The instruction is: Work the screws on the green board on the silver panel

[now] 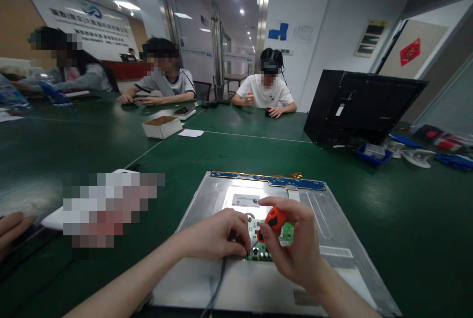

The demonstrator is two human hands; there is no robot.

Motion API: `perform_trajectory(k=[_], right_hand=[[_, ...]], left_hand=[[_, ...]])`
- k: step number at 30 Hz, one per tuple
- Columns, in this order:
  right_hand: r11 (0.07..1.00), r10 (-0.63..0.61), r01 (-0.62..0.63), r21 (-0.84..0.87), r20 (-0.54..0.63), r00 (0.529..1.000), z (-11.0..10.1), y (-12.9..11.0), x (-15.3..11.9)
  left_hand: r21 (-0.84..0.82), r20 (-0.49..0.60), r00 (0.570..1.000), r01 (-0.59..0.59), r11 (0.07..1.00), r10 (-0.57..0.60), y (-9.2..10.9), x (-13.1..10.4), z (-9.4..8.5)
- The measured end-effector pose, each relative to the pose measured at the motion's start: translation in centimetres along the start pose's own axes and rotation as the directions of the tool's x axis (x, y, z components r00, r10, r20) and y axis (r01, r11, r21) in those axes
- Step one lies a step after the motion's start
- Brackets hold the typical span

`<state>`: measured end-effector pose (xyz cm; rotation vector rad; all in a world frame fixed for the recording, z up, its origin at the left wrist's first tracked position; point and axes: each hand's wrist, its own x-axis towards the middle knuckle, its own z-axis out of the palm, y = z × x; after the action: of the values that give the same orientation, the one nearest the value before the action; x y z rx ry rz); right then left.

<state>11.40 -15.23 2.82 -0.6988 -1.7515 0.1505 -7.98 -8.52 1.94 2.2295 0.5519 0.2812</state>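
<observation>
A silver metal display panel lies flat before me, with a green circuit board near its middle and a narrow blue board along its far edge. Between the fingers of my right hand is a screwdriver with an orange and black handle, its shaft slanting down to the board's left side. My left hand is closed in a pinch at that same side; what its fingertips hold is hidden. A dark cable runs from under my left hand toward the panel's near edge.
On the green table stand a black monitor, a blue tray and an open white box. A pixelated white object lies left of the panel. Several people sit across the table; another person's hand shows at the left edge.
</observation>
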Motion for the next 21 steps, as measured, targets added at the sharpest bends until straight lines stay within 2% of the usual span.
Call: perform_trajectory(k=[8, 11, 17, 21], right_hand=[[0.999, -0.015, 0.019, -0.046, 0.091, 0.996, -0.35, 0.23, 0.45], [1.000, -0.016, 0.017, -0.011, 0.110, 0.994, -0.40, 0.14, 0.38], [1.000, -0.003, 0.003, 0.001, -0.027, 1.000, 0.00, 0.23, -0.05], [1.000, 0.014, -0.014, -0.012, -0.050, 0.999, 0.20, 0.33, -0.38]], left_hand=[[0.006, 0.026, 1.000, -0.014, 1.000, 0.014, 0.13, 0.21, -0.18], [0.002, 0.025, 1.000, -0.010, 1.000, 0.010, 0.13, 0.23, -0.21], [-0.021, 0.031, 0.999, -0.035, 0.999, 0.036, -0.13, 0.18, -0.12], [-0.015, 0.006, 1.000, -0.026, 1.000, 0.026, -0.12, 0.06, -0.05]])
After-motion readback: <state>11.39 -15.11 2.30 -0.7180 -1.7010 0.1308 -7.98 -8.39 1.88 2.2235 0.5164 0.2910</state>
